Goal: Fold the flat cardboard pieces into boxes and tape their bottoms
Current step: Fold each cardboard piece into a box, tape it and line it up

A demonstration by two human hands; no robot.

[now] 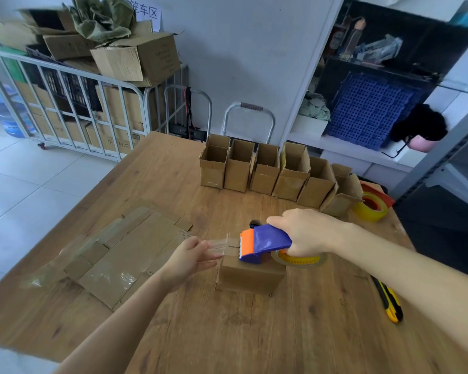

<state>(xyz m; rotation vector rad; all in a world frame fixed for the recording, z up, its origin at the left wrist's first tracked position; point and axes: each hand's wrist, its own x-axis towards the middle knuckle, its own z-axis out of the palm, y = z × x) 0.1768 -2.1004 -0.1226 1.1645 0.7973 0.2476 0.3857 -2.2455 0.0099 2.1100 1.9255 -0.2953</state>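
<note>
A small folded cardboard box (250, 276) stands bottom-up in the middle of the wooden table (227, 333). My right hand (305, 232) grips a blue and orange tape dispenser (265, 242) just above the box's top face. A strip of clear tape (222, 245) stretches from the dispenser's blade to the left, and my left hand (189, 259) pinches its free end at the box's left edge. A stack of flat cardboard pieces (122, 255) lies on the table to the left. Several folded boxes (276, 174) stand open-topped in a row at the far side.
A yellow tape roll (370, 207) sits at the right end of the box row. A yellow and black utility knife (389, 300) lies on the table at the right. A metal cart with cardboard boxes (97, 85) stands beyond the table's far left, shelves at the right.
</note>
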